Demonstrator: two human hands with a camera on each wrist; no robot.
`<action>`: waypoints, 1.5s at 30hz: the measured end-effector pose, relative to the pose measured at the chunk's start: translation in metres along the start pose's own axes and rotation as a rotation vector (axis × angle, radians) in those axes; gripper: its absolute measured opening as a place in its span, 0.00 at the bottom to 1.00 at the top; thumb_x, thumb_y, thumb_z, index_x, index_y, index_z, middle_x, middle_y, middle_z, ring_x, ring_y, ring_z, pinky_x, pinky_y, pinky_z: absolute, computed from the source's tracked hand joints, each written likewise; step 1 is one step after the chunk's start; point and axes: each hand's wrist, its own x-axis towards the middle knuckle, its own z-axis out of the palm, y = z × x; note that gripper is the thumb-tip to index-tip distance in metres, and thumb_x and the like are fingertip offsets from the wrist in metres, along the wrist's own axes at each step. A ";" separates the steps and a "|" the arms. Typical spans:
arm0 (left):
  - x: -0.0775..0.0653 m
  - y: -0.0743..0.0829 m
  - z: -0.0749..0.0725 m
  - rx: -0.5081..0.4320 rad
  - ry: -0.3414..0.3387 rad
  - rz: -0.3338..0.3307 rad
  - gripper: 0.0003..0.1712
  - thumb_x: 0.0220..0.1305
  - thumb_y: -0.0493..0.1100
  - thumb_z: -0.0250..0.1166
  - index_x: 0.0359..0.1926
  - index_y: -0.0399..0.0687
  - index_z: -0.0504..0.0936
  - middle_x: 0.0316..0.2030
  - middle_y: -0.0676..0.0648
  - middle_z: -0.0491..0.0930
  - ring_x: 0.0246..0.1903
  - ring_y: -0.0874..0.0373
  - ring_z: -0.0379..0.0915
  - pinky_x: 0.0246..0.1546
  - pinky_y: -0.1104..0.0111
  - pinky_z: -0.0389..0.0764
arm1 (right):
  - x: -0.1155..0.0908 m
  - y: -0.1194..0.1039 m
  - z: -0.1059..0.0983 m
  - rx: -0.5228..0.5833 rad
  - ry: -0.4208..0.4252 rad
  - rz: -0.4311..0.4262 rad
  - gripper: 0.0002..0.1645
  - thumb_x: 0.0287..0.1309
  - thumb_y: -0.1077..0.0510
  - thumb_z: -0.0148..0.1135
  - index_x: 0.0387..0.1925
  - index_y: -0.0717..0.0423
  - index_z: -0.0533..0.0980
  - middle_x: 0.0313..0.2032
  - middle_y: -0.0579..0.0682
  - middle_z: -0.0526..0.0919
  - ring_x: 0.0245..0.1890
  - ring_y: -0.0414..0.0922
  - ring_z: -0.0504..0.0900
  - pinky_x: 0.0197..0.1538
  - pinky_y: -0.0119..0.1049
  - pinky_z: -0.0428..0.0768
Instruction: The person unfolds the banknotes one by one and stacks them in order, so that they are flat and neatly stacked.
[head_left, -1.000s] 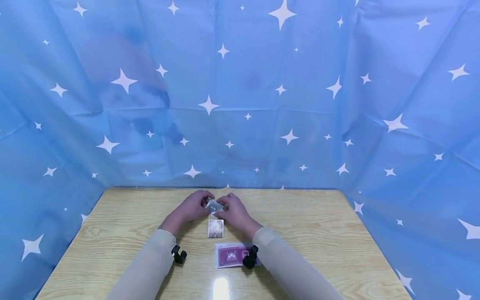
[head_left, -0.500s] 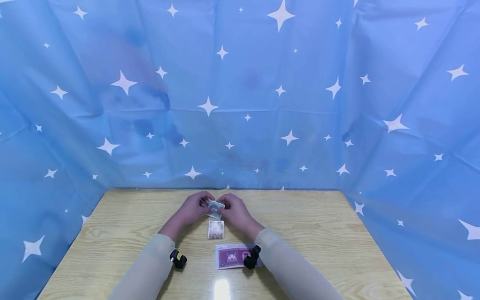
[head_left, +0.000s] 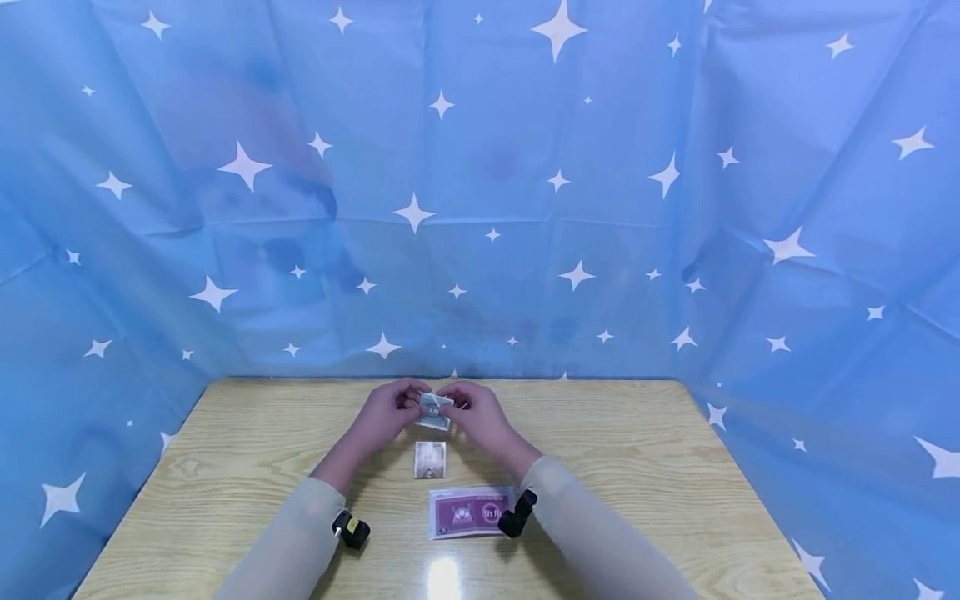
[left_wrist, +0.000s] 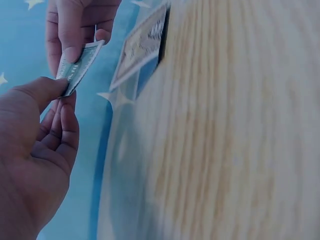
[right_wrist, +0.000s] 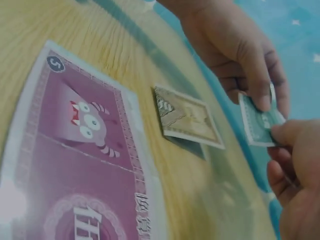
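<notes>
Both hands meet near the table's far edge over a small folded green play banknote [head_left: 433, 422]. Thumb and fingers of my left hand [head_left: 388, 412] pinch its left side, while my right hand [head_left: 480, 412] pinches the right. In the right wrist view the green note [right_wrist: 255, 125] is raised off the table, with both thumbs on its face and part of it bent up behind. Just nearer the body lies a folded brown play banknote [head_left: 430, 460], its upper layer standing slightly off the lower one in the right wrist view.
A purple play banknote [head_left: 459, 513] marked 5, with a cartoon monster and a crease, lies unfolded under the right wrist. The wooden table [head_left: 637, 483] ends at a blue star-patterned curtain [head_left: 480, 167] behind and on both sides.
The green note has turned and tilted between the fingers, with the thumbs shifting onto its face. The right forearm has moved slightly right. The brown and purple notes stay put.
</notes>
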 end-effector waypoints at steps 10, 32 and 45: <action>-0.020 0.011 0.006 -0.054 -0.046 0.079 0.12 0.74 0.34 0.74 0.54 0.46 0.85 0.38 0.48 0.83 0.36 0.56 0.82 0.38 0.68 0.84 | -0.022 -0.015 -0.016 0.054 -0.046 -0.021 0.15 0.72 0.65 0.72 0.57 0.59 0.87 0.42 0.50 0.89 0.36 0.44 0.81 0.39 0.33 0.81; -0.064 0.032 0.037 -0.127 -0.180 0.092 0.12 0.78 0.39 0.71 0.58 0.55 0.87 0.38 0.48 0.84 0.34 0.54 0.81 0.33 0.68 0.84 | -0.090 -0.034 -0.039 0.045 -0.050 0.067 0.10 0.73 0.61 0.73 0.53 0.54 0.86 0.32 0.50 0.84 0.29 0.41 0.75 0.35 0.31 0.76; -0.078 0.037 0.044 -0.160 -0.245 0.125 0.16 0.76 0.39 0.72 0.61 0.55 0.88 0.43 0.51 0.88 0.40 0.55 0.84 0.41 0.66 0.87 | -0.113 -0.035 -0.046 0.103 -0.062 0.042 0.09 0.71 0.62 0.75 0.50 0.56 0.85 0.32 0.51 0.85 0.30 0.39 0.76 0.35 0.29 0.77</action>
